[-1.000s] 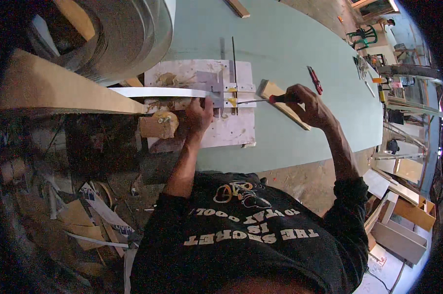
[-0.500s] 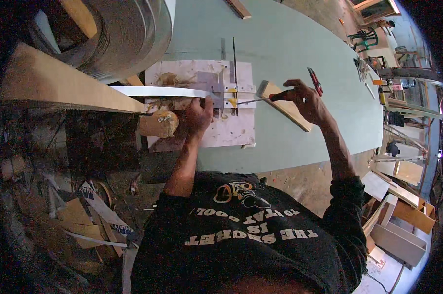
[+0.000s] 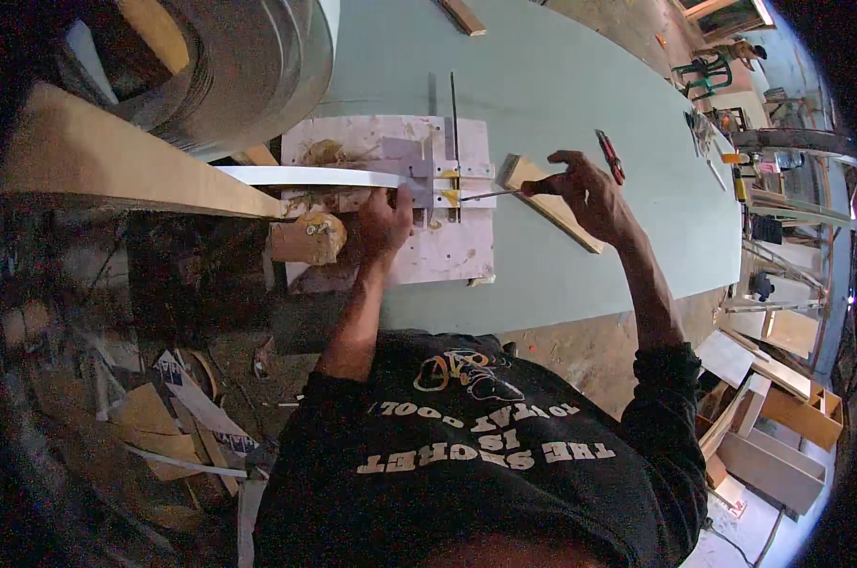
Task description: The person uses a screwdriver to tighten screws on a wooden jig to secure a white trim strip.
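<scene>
Two bare hands work on a long pale green table [image 3: 580,85] that fills the upper middle of the frame. A flat pinkish-white board [image 3: 447,251] lies on the table near its lower edge. On the board sits a small grey metal jig [image 3: 427,173] with yellow bits on it.

A long thin white strip [image 3: 305,177] comes in from the left of the frame and ends at the jig. The left hand [image 3: 383,220] lies on the board just below the strip, pressing down beside the jig. Its fingers are bent and close together, but it cannot be told whether they close around anything.

The right hand [image 3: 585,194] is to the right of the board, above the table. Its grip is closed on the dark handle of a thin tool [image 3: 490,194]. The tool's slim metal shaft points left, and its tip reaches the jig by the yellow bits.

A light wooden block [image 3: 542,199] lies slanted on the table, partly under the right hand. A small red-handled tool [image 3: 609,156] lies on the table just above that hand.

A yellowish lump [image 3: 317,237] sits at the left edge of the board. A big roll of shiny metal sheet [image 3: 230,66] stands in the upper left of the frame, with a long wooden plank [image 3: 116,161] below it.
</scene>
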Demonstrator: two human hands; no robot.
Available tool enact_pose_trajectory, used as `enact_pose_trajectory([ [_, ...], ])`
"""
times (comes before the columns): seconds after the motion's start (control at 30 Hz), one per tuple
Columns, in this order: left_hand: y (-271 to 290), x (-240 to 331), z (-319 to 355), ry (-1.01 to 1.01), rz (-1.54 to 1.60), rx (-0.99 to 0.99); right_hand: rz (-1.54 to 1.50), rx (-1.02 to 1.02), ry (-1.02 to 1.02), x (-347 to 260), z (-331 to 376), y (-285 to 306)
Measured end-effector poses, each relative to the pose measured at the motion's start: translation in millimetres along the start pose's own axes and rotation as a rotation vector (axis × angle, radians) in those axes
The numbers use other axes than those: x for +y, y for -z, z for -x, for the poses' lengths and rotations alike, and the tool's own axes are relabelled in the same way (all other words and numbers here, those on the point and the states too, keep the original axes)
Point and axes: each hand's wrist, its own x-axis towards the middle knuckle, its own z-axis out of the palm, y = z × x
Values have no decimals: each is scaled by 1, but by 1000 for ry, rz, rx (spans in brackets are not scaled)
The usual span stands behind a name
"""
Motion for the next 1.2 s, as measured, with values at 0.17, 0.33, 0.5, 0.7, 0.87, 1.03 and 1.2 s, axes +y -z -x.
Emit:
enact_pose_trajectory([
  [0.17,5,6,0,134,10,-71,-333,-22,-82,4,15,-9],
  [0.33,-8,-11,-1,233,181,-119,-42,-49,-398,9,12,-17],
  [0.5,-17,-34,1,77,67,10,-159,-37,-342,-9,1,-3],
  [0.7,10,19,1,204,173,-100,-203,61,-63,1,13,-6],
  [0.87,10,14,1,169,181,-77,-149,47,-475,15,5,-14],
  [1.03,12,17,1,45,39,-19,26,12,-81,19,15,-4],
  [1.2,-19,-30,0,129,191,-6,-112,-31,-107,19,13,-2],
])
